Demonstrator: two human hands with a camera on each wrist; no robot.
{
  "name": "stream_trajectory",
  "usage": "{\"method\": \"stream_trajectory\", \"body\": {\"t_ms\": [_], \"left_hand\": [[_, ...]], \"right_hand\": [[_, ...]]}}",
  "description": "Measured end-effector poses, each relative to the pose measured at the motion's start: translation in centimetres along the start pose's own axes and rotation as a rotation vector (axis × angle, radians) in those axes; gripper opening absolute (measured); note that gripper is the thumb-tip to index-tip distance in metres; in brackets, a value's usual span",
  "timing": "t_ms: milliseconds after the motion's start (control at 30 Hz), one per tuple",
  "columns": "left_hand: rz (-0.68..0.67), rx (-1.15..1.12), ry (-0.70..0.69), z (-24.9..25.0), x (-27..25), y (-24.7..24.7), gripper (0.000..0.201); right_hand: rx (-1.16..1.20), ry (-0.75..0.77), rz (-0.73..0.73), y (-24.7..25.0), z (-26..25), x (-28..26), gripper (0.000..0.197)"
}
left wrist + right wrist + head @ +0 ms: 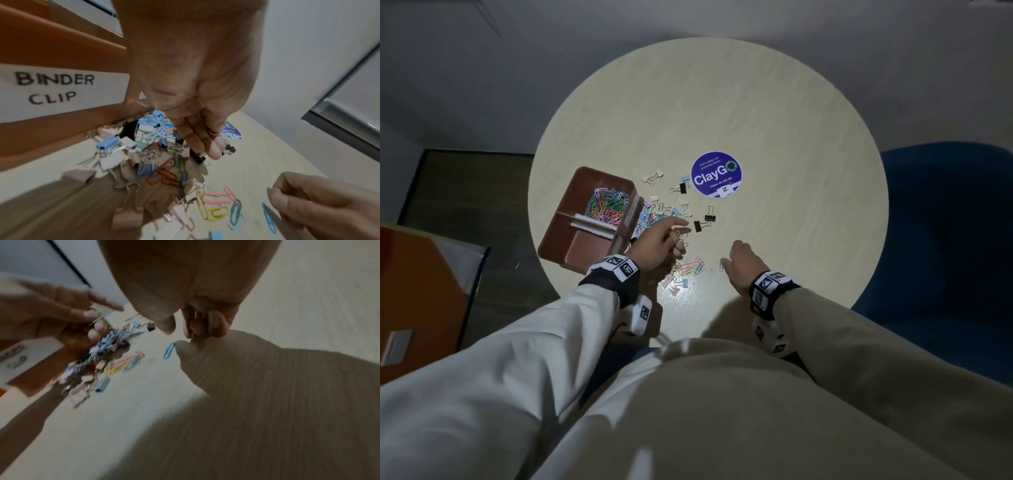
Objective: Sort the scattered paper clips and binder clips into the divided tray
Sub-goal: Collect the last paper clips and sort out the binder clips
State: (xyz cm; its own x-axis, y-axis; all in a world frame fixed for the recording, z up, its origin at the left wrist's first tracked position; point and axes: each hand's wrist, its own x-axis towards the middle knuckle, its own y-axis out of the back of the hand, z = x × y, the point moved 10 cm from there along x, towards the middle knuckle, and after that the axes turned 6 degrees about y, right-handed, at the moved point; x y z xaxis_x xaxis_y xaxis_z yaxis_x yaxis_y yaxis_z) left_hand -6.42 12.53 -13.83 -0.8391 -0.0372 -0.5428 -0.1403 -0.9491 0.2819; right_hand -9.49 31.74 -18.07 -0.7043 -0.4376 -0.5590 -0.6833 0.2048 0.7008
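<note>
A brown divided tray [582, 251] sits at the table's left edge, its far compartment holding coloured paper clips [606, 207]. A label reading BINDER CLIP [57, 87] is on its side. Mixed clips [664, 214] lie scattered just right of the tray, with black binder clips [702, 225] beyond them. My left hand [674, 236] hovers over this pile and pinches a yellowish paper clip [98, 311], index finger extended. My right hand [727, 265] is low over the table, fingers curled, with a thin wire showing between them [196, 314]. A blue paper clip [169, 350] lies by its fingertips.
A round purple ClayGo sticker [716, 174] is stuck near the table's middle. More pastel paper clips [691, 267] and small binder clips [678, 286] lie close to the near edge. A blue chair [945, 240] stands to the right, an orange object [414, 291] to the left.
</note>
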Motion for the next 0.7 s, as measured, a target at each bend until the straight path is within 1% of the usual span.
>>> {"method": "stream_trajectory", "body": {"t_ms": [33, 67, 133, 233, 300, 333, 433, 533, 600, 667, 700], "left_hand": [[-0.024, -0.057, 0.031, -0.5, 0.0, -0.3, 0.029], [-0.039, -0.108, 0.063, -1.1, 0.1, -0.5, 0.027], [-0.031, -0.189, 0.125, -1.9, 0.0, -0.8, 0.024], [-0.029, -0.321, 0.214, -2.8, -0.2, -1.4, 0.017], [-0.056, -0.403, 0.284, -3.2, -0.5, -2.3, 0.013], [-0.06, -0.405, 0.302, -3.3, -0.6, -2.5, 0.013], [-0.001, -0.282, 0.301, -3.8, -0.4, -1.8, 0.02], [0.045, 0.01, 0.234, -3.8, 0.1, -0.8, 0.024], [0.046, 0.246, 0.148, -3.5, 0.3, -0.7, 0.017], [0.025, 0.383, 0.08, -3.1, 0.3, -1.0, 0.008], [0.011, 0.435, 0.049, -2.9, 0.3, -1.4, 0.01]], "right_hand": [[-0.029, 0.016, -0.007, -0.3, -0.6, -0.2, 0.029], [-0.05, 0.047, 0.002, -0.5, -1.1, -0.2, 0.032], [-0.094, 0.106, 0.0, -1.1, -2.5, -0.2, 0.031], [-0.089, 0.183, -0.016, -1.9, -4.8, 0.2, 0.032], [-0.074, 0.243, -0.023, -2.2, -6.5, 0.4, 0.036], [-0.08, 0.274, -0.031, -2.4, -7.2, 0.4, 0.04], [-0.149, 0.326, -0.059, -2.9, -8.4, 0.7, 0.046], [-0.203, 0.377, -0.066, -3.1, -8.9, 0.9, 0.04], [-0.224, 0.405, -0.084, -3.4, -9.1, 0.9, 0.035], [-0.234, 0.412, -0.112, -3.7, -9.1, 0.9, 0.031], [-0.235, 0.406, -0.129, -3.7, -9.0, 1.0, 0.029]]}}
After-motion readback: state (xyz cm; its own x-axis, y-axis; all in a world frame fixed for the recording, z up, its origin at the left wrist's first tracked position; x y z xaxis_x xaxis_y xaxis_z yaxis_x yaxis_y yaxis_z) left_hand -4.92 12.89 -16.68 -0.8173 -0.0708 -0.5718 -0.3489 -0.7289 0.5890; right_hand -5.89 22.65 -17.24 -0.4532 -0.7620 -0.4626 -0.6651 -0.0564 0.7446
